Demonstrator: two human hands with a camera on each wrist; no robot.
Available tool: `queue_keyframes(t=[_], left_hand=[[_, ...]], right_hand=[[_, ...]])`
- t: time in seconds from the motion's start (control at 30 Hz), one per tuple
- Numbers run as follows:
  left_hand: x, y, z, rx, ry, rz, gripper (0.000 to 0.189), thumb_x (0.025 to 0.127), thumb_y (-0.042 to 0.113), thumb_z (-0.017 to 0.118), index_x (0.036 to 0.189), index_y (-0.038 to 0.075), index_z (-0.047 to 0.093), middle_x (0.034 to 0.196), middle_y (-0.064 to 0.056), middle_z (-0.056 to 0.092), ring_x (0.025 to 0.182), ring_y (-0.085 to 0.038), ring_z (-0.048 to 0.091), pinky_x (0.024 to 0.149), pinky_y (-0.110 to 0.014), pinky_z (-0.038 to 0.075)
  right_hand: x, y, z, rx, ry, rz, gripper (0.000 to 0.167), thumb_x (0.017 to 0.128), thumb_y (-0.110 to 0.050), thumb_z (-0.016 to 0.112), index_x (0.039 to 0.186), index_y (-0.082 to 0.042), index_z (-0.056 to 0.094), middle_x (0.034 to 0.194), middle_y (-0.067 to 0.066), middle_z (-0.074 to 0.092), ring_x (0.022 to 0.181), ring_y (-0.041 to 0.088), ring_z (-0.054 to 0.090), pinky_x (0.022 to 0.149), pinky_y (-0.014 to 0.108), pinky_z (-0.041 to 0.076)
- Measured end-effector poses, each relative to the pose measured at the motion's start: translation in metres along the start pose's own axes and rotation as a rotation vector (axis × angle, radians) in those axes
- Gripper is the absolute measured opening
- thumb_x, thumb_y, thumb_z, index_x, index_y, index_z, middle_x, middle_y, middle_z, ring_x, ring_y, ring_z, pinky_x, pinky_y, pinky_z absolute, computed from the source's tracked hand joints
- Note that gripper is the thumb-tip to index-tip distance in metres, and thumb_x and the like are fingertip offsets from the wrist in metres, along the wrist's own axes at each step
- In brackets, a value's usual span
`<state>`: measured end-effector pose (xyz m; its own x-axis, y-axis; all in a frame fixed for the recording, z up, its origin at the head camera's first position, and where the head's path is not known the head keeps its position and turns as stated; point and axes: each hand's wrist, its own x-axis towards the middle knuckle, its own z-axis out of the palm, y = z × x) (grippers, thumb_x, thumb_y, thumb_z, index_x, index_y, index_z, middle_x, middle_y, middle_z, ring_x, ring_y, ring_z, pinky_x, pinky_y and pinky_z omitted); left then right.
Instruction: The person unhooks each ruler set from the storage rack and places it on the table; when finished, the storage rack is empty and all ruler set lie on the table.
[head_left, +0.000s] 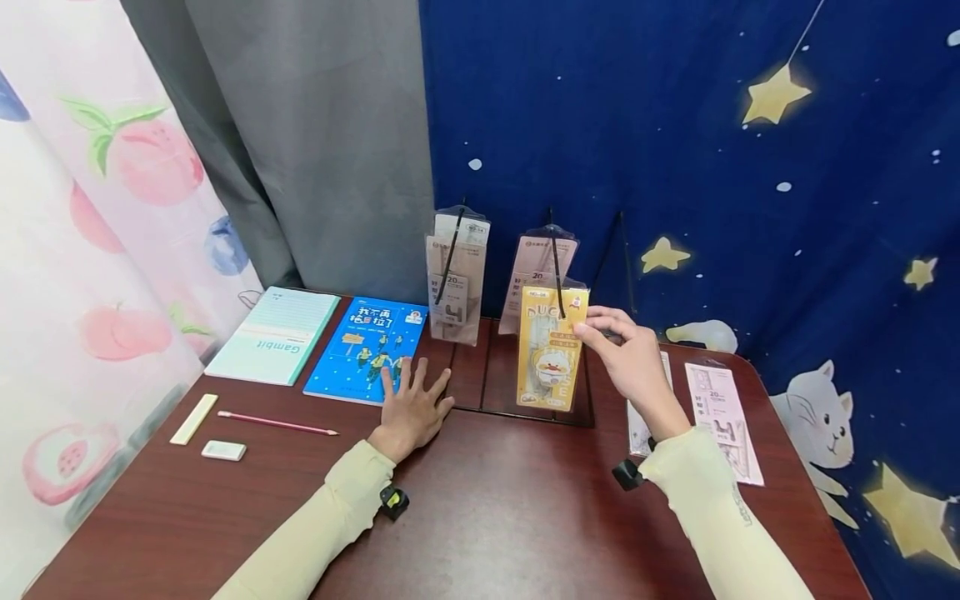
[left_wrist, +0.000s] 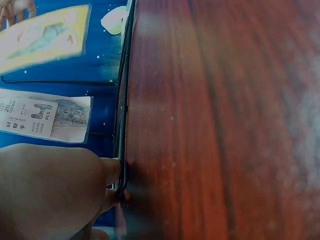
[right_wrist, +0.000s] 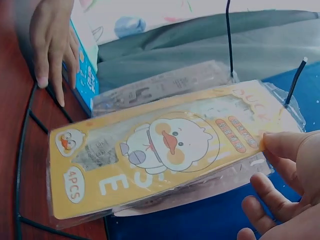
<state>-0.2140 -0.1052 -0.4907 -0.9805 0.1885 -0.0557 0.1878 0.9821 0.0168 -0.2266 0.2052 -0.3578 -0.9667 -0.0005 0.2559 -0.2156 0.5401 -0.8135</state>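
Right hand (head_left: 634, 365) pinches the edge of the yellow duck packet (head_left: 555, 367), hung on a hook. Left hand (head_left: 411, 408), fingers spread, lies at the base of the black rack (head_left: 525, 415).

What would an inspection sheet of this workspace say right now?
Surface: dark-red table, wood-grained.
Job's things: yellow duck packet hanging on the middle hook of the black wire rack; flat pink packet at right.
Clutter: notebook, blue book, pink pencil, white eraser, cream bar at left.
Hands: right hand pinches the duck packet's edge; left hand touches the rack, fingers spread.
Cables: nothing seen.
Surroundings: star-patterned blue curtain, grey curtain, fruit-print curtain.
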Motion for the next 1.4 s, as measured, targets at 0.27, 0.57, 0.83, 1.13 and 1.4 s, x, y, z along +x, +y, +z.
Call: queue_keyframes(t=[0.27,0.57,0.83,1.13,1.4], left_hand=[[-0.002,0.001,-0.002,-0.004,0.018,0.004,0.057,0.109,0.047,0.044,0.162,0.025,0.039,0.167,-0.021,0.032,0.157,-0.048,0.022,0.122,-0.073,0.016],[0.000,0.000,-0.001,0.008,0.001,-0.002,0.058,0.109,0.047,0.045,0.162,0.025,0.038,0.167,-0.022,0.030,0.157,-0.049,0.021,0.122,-0.073,0.015],[0.000,0.001,-0.002,0.008,0.005,0.002,0.058,0.109,0.047,0.045,0.162,0.024,0.039,0.167,-0.022,0.031,0.157,-0.049,0.021,0.122,-0.073,0.015],[0.001,0.000,-0.002,-0.001,0.005,0.005,0.057,0.109,0.046,0.045,0.162,0.024,0.038,0.168,-0.022,0.029,0.157,-0.049,0.019,0.122,-0.074,0.013],[0.002,0.000,-0.001,0.012,0.004,0.006,0.058,0.109,0.046,0.044,0.162,0.024,0.038,0.167,-0.022,0.030,0.157,-0.049,0.020,0.122,-0.074,0.015]], right_hand=[[-0.028,-0.003,-0.007,0.009,-0.018,0.019,0.038,0.096,-0.042,0.075,0.112,-0.008,0.079,0.136,0.001,0.067,0.116,0.015,0.058,0.083,0.011,0.046],[-0.053,-0.010,-0.012,0.013,-0.036,0.009,0.033,0.096,-0.040,0.075,0.108,-0.010,0.081,0.134,-0.002,0.068,0.115,0.013,0.057,0.085,0.013,0.046],[-0.077,-0.014,-0.033,-0.021,-0.030,-0.008,0.030,0.097,-0.037,0.074,0.109,-0.011,0.081,0.136,-0.004,0.066,0.119,0.003,0.055,0.089,0.013,0.046],[-0.110,0.007,-0.069,-0.123,-0.022,0.110,0.032,0.097,-0.038,0.074,0.111,-0.009,0.080,0.139,0.003,0.064,0.113,-0.006,0.051,0.083,0.008,0.044],[-0.139,0.049,-0.108,-0.198,-0.068,0.343,0.050,0.097,-0.049,0.070,0.125,-0.008,0.075,0.139,-0.016,0.058,0.132,0.000,0.047,0.086,0.008,0.042]])
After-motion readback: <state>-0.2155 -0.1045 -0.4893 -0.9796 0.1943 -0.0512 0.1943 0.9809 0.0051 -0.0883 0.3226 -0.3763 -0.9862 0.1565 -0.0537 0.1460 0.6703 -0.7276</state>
